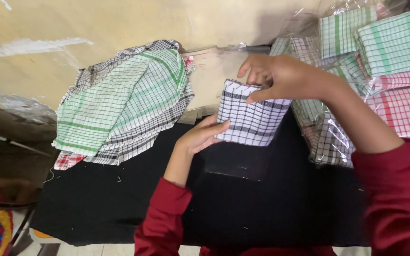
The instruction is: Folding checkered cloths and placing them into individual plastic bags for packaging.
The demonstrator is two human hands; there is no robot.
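Folded cloth (251, 114): white with black checks, held on edge above the black table (119, 199), centre of view. Left hand (201, 136): fingers closed against the cloth's lower left edge. Right hand (278, 78): grips the cloth's top edge, thumb in front. Loose cloth pile (119, 104): green, black and red checks, left of the folded cloth. Wrapped packs (380, 61): checked cloths in clear plastic, right of it.

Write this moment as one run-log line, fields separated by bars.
left hand: holds folded black-checked cloth | right hand: grips its top | left: loose cloth pile | right: bagged cloths
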